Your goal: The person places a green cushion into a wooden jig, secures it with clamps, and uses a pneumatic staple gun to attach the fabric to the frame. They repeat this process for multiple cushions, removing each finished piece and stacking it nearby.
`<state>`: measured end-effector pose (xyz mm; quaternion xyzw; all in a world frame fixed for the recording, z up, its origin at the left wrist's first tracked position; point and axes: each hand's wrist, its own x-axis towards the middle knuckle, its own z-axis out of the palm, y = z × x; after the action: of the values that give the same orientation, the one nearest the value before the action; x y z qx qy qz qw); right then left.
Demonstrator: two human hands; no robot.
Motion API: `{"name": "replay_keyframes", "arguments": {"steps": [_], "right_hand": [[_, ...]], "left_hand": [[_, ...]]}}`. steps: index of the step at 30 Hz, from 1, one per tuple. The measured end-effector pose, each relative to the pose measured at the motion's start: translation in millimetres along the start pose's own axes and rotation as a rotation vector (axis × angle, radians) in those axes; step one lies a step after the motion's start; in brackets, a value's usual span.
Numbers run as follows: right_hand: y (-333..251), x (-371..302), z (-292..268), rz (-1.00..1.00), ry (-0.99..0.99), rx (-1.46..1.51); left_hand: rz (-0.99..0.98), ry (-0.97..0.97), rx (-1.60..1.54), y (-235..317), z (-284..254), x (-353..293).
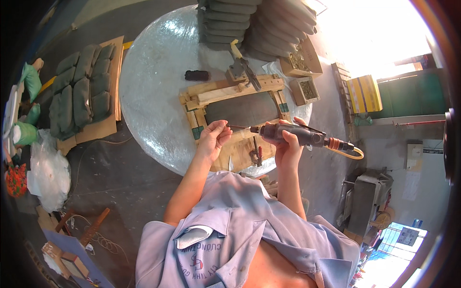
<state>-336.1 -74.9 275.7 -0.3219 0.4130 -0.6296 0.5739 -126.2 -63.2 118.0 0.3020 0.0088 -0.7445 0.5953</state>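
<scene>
My right hand (288, 150) is wrapped around a dark pneumatic screwdriver (307, 136), held level with its bit (241, 127) pointing left. A yellow air hose (356, 152) loops from its rear end. With thumb and fingertips pinched, my left hand (212, 140) is at the tip of the bit; whatever small piece it may hold there is too small to make out. Beneath both hands lies a wooden frame jig (221, 96) around a dark grey padded panel (242, 111). A clamp with a yellow handle (245, 72) is mounted on the jig's far side.
The round table (149, 91) is covered in plastic film. A black phone-like object (197, 75) lies beyond the jig. Tall stacks of grey cushions (225, 24) stand at the back, beside two boxes of small hardware (305, 90). More cushions (82, 91) lie on cardboard at left.
</scene>
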Motion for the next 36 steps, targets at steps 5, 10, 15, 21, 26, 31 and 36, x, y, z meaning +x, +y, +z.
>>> {"name": "replay_keyframes", "arguments": {"steps": [5,10,15,21,26,31,36], "right_hand": [[4.8,8.0,2.6,0.013,-0.003,-0.03],[8.3,15.1,11.6,0.053,-0.01,-0.043],[13.8,21.1,19.4,0.11,0.0,-0.109],[20.6,23.6,29.5,0.144,-0.003,-0.088],[16.9,22.2,38.9,0.147,-0.028,-0.074],[20.5,19.2,40.6,0.166,-0.046,-0.073],[22.0,17.4,39.6,0.158,-0.055,-0.084]], "left_hand": [[0.015,-0.025,0.052,5.0,-5.2,5.4],[0.052,-0.059,0.143,12.9,-15.0,6.8],[0.08,-0.124,0.337,22.0,-2.3,-1.1],[0.145,-0.049,0.188,23.3,-31.2,2.4],[0.157,-0.042,0.16,23.9,-49.2,2.9],[0.161,-0.032,0.179,26.4,-44.5,-0.1],[0.176,0.001,0.234,27.1,-40.5,-4.1]]}}
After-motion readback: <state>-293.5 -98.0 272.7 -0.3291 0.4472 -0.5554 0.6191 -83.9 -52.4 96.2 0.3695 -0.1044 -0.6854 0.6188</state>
